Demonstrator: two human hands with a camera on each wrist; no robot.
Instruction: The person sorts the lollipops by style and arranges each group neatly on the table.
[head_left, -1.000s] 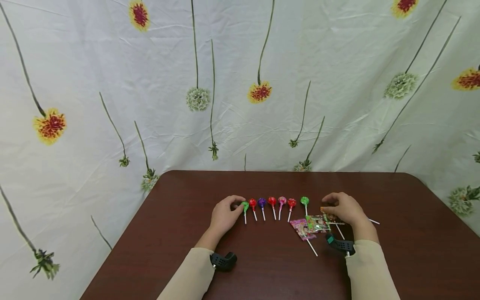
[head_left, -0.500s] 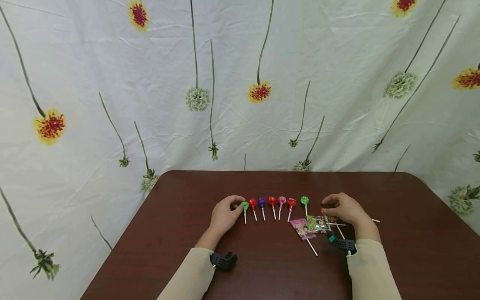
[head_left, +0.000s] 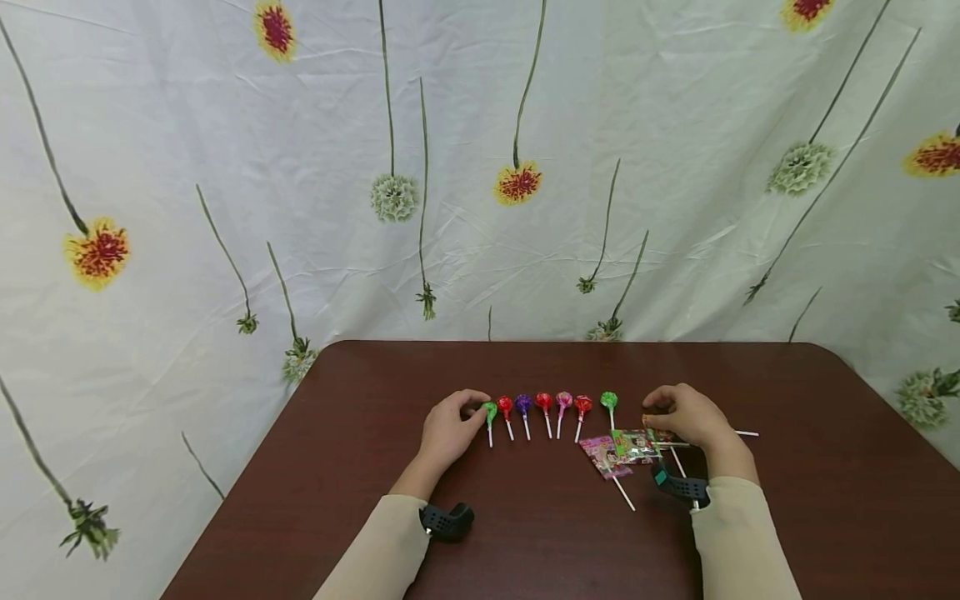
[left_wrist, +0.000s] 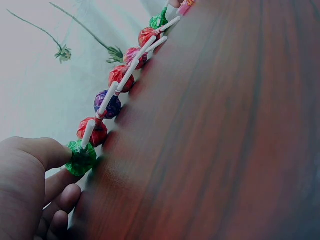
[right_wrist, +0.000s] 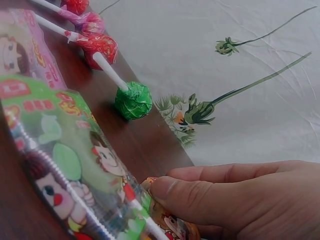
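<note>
My left hand pinches the round head of a green lollipop between thumb and finger, at the left end of a row. Beside it lie a red lollipop, a purple one and several more red and pink ones, sticks toward me. Another green lollipop lies apart at the row's right. My right hand pinches the edge of an orange-wrapped flat lollipop, mostly hidden under the hand. Against it lie a green-wrapped flat lollipop and a pink-wrapped flat lollipop.
The dark brown table has rounded far corners. Behind its far edge hangs a white cloth printed with flowers. A white stick pokes out past my right wrist. Each wrist wears a black band.
My right hand shifts only slightly at the orange-wrapped lollipop, and the white stick beyond that wrist moves a little toward the far edge. The left hand and the row stay still.
</note>
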